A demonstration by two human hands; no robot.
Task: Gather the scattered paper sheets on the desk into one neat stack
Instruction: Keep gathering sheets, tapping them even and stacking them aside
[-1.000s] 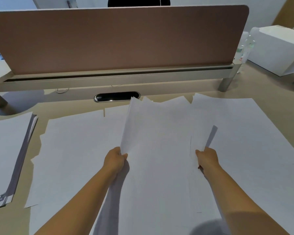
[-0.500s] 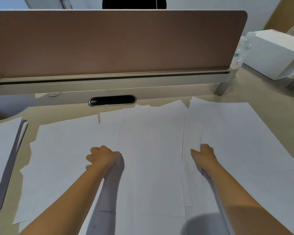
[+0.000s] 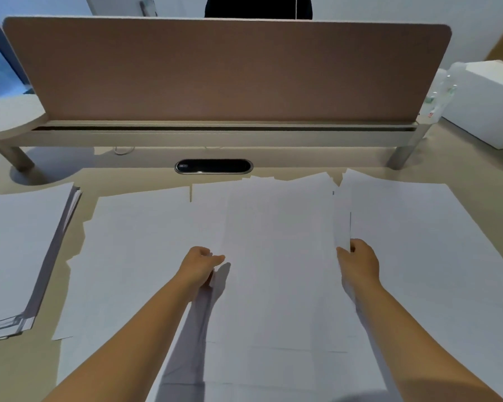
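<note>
Loose paper sheets [image 3: 273, 256] spread across the tabletop [image 3: 476, 158], overlapping in ragged layers from centre to right. Thin, light, floppy and slick on one another; likely to slide, fan or crease at the corners if dragged. Best taken by the long side edges, squeezed inward from both sides.

Left hand [image 3: 199, 265] low at the left edge of the middle bundle, fingers curled down onto the paper, apparently gripping its edge. Right hand [image 3: 359, 264] at the bundle's right edge, fingers [image 3: 343, 252] pinching a slightly lifted margin. Both forearms stretched forward, roughly parallel, well apart.

Finished pile [image 3: 21, 250] squared up at far left, apart from the loose spread. Brown divider panel [image 3: 227, 71] behind.
</note>
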